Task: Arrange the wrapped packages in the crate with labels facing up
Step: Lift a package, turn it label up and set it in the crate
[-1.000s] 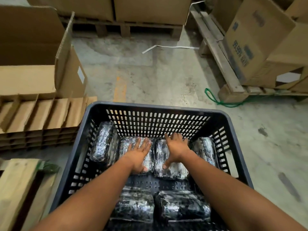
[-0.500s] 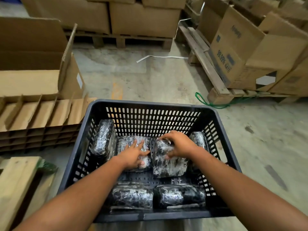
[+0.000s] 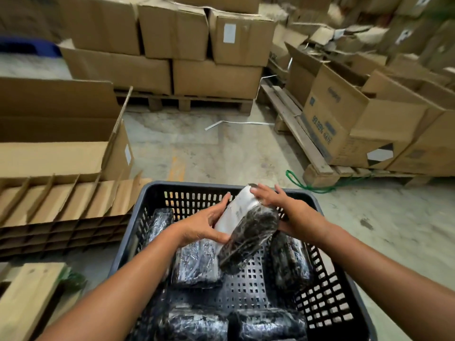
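A dark plastic crate with slotted walls stands on the floor in front of me. One wrapped package, dark with a pale label face turned to the upper left, is lifted and tilted above the crate's middle. My left hand grips its left side and my right hand grips its far right end. Several more wrapped packages lie inside: one upright at the far left, one under the lifted one, one at the right, two along the near wall.
Flattened cardboard dividers and an open box sit to the left. Stacked cartons on pallets stand behind and to the right. A green cord lies on the concrete floor by the right pallet. A wooden board is near left.
Both hands were pressing on packages lying in the crate's middle row; now they have lifted one package out of that row and tilted it. The camera view has tipped upward.
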Demonstrator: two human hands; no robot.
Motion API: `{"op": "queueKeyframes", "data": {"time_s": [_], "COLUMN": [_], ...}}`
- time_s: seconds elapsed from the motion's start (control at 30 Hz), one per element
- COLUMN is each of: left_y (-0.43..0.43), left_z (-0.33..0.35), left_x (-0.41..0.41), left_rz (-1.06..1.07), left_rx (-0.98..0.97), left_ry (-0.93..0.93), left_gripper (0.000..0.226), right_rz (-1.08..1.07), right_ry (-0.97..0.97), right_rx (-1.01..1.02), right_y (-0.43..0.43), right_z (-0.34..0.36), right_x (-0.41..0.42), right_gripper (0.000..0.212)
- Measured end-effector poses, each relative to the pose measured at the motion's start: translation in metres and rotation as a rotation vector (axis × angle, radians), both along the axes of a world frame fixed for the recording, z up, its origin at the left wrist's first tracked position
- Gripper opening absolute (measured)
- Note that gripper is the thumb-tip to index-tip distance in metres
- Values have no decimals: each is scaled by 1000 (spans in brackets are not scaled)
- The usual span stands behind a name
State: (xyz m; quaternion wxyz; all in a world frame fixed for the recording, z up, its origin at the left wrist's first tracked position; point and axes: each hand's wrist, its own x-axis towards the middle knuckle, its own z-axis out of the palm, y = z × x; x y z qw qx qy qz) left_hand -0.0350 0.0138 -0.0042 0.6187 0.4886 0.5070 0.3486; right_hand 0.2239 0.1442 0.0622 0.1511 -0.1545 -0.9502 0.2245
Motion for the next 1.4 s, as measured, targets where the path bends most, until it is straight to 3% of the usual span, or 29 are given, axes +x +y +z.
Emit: {"op": "queueKeyframes", "data": {"time_s": [0.03,0.1,0.23,0.33,0.43,0.5,0.6,0.63,0.67,0.73,0.8,0.87,1.03,1.23,1.4], "left_y": [0,-2,-12,-19,-26,-30,-36,-37,-38,-38,-32,-23,-3,5,4], "left_z": [3,8,11,16,18,13,-3,-9,-15,-27,-34,-39,-60,-103,-128], "left_x": [3,8,14,22,31,34,36,37,38,40,41,44,63,71,76], "left_rz": [-10,3,66,150,252,296,352,370,390,417,374,277,87,-84,-56], "left_rx": [17,56,138,156,177,169,183,176,150,70,5,-41,-89,-110,18], "left_ry": [12,83,89,62,97,116,166,175,170,139,136,174,425,920,1163], "left_gripper": [143,148,146,137,124,119,118,118,118,118,129,151,167,151,143], "right_rz": [25,32,-87,-279,-353,-378,-429,-416,-387,-332,-263,-248,-344,-402,-444], "right_ry": [69,206,330,330,235,123,62,36,-32,-235,-383,-504,-587,-720,-770], "right_rx": [36,68,31,-86,-169,-305,-853,-978,-1019,-828,-525,-382,-372,-379,-398], "right_y": [1,6,10,7,15,21,21,19,15,3,-7,-13,-11,-19,-21], "right_z": [-3,-10,-24,-31,-34,-28,-21,-22,-25,-34,-49,-63,-91,-138,-160], "right_x": [1,6,11,10,13,12,9,7,6,-1,-13,-18,-4,-4,-11], "right_gripper": [112,102,103,109,94,78,51,51,74,130,158,172,171,175,175]}}
